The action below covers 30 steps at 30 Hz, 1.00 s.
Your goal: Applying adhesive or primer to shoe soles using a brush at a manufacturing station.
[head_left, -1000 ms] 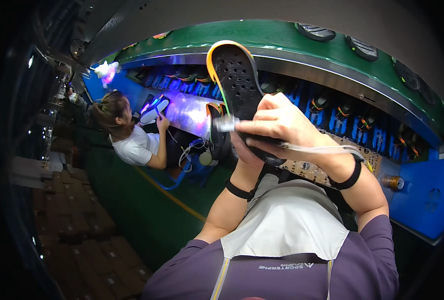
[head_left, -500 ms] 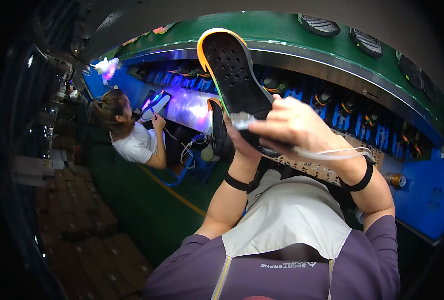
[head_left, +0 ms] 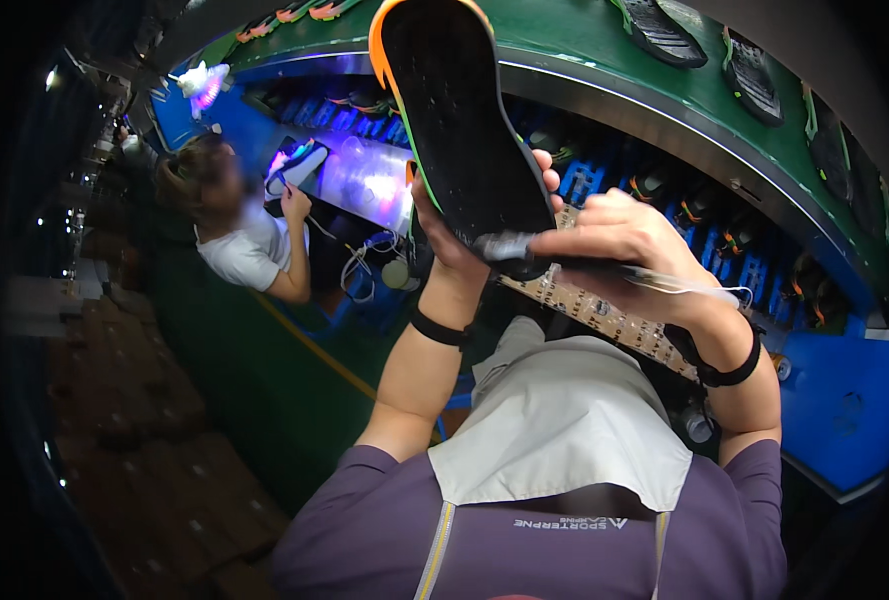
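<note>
My left hand grips a black shoe sole with an orange and green rim, its thumb side on the left edge and fingertips showing at the right edge. The sole is held up with its broad black face toward me. In my right hand is a brush with a pale, translucent-looking head and a dark handle. A thin white tube runs along the handle past my wrist. The brush head lies against the near end of the sole, and my fingers are closed round the handle, partly blurred.
Several soles lie on a green conveyor belt with a metal edge. Below it stand blue racks bearing shoes. Brown patterned tape covers a ledge before me. At left a co-worker holds a shoe by a lit table.
The sole has come closer and its heel holes no longer show. My right hand and brush have moved slightly right and nearer along the sole. Soles on the belt appear shifted left.
</note>
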Motion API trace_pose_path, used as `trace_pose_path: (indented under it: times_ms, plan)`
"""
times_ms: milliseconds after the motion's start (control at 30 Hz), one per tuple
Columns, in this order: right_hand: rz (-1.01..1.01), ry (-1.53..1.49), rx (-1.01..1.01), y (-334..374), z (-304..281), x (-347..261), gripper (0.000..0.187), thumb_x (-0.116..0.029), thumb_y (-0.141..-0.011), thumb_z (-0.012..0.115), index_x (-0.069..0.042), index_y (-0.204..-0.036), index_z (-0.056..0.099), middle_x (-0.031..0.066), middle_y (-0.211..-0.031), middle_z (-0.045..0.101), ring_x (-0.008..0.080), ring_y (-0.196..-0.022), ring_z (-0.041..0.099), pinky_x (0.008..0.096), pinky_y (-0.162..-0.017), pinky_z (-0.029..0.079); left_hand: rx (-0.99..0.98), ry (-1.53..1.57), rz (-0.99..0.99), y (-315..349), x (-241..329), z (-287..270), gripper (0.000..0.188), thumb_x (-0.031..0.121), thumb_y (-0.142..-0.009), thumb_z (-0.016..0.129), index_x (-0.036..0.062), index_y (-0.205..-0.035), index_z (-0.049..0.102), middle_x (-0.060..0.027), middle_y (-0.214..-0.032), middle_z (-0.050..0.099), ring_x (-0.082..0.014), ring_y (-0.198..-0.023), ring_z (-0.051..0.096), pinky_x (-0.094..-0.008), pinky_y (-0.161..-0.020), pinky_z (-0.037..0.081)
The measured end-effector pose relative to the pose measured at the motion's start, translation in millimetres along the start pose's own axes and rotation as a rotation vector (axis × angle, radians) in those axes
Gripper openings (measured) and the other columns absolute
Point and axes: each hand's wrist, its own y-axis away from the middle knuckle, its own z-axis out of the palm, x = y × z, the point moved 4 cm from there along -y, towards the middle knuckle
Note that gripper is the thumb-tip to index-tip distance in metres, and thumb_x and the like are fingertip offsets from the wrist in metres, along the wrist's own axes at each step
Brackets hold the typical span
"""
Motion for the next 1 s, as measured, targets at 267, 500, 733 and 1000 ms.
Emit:
trace_pose_path:
  times_ms: [267, 500, 733, 1000]
  plan:
    - [-0.001, -0.066, -0.001, 6, 0, 7, 0.037, -0.008, -0.077, 0.086, -0.007, -0.113, 0.08, 0.0094, -0.087, 0.072, 0.0266, -0.081, 0.065, 0.0381, -0.079, 0.047, 0.099, -0.256, -0.086, -14, 13, 22, 0.118, 0.086, -0.087, 0.051, -0.0108, -0.153, 0.041, -0.039, -0.136, 0.06, -0.0488, -0.116, 0.069, -0.0567, -0.099, 0.06]
    - [-0.03, -0.145, -0.289, 10, 1, 5, 0.045, -0.008, -0.078, 0.085, -0.012, -0.122, 0.079, 0.0072, -0.093, 0.073, 0.0273, -0.09, 0.065, 0.0404, -0.079, 0.045, 0.112, -0.404, -0.273, -31, 20, 27, 0.093, 0.066, -0.102, 0.04, -0.0095, -0.156, 0.04, -0.0389, -0.139, 0.059, -0.0512, -0.118, 0.068, -0.0546, -0.101, 0.06]
    - [-0.108, 0.044, -0.231, 8, 5, 9, 0.039, -0.01, -0.08, 0.085, -0.011, -0.119, 0.078, 0.0073, -0.09, 0.069, 0.0284, -0.09, 0.065, 0.0409, -0.082, 0.049, 0.196, -0.429, -0.352, -42, 26, 9, 0.045, 0.034, -0.109, 0.055, -0.0025, -0.131, 0.067, -0.0157, -0.115, 0.077, -0.0199, -0.095, 0.077, -0.0328, -0.084, 0.064]
    - [-0.099, 0.023, -0.107, 16, 6, 24, 0.033, -0.013, -0.084, 0.085, -0.008, -0.116, 0.079, 0.0083, -0.08, 0.068, 0.0272, -0.075, 0.063, 0.0381, -0.075, 0.05, 0.26, -0.455, -0.404, -35, 18, -1, 0.048, 0.038, -0.112, 0.049, 0.0003, -0.136, 0.066, -0.0128, -0.122, 0.075, -0.0191, -0.104, 0.075, -0.0325, -0.094, 0.061]
